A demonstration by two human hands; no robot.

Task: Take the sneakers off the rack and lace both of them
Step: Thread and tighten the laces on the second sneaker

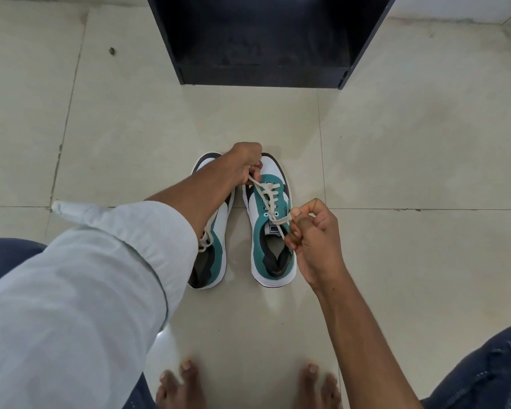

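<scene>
Right between the two hands sits the right-side sneaker (270,228), teal and white, its cream lace (267,196) crisscrossed through the eyelets. The left hand (245,166) pinches one lace end beyond the toe; the right hand (313,231) grips the other end beside the tongue. Under the left forearm stands the second sneaker (216,231), just beside the first. Beyond both hands stands the dark rack (263,72) on the tiled floor (410,157).

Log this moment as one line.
phase: lacing | left hand: pulling lace end | right hand: pulling other end | right sneaker: on floor | left sneaker: beside it | rack: empty
</scene>
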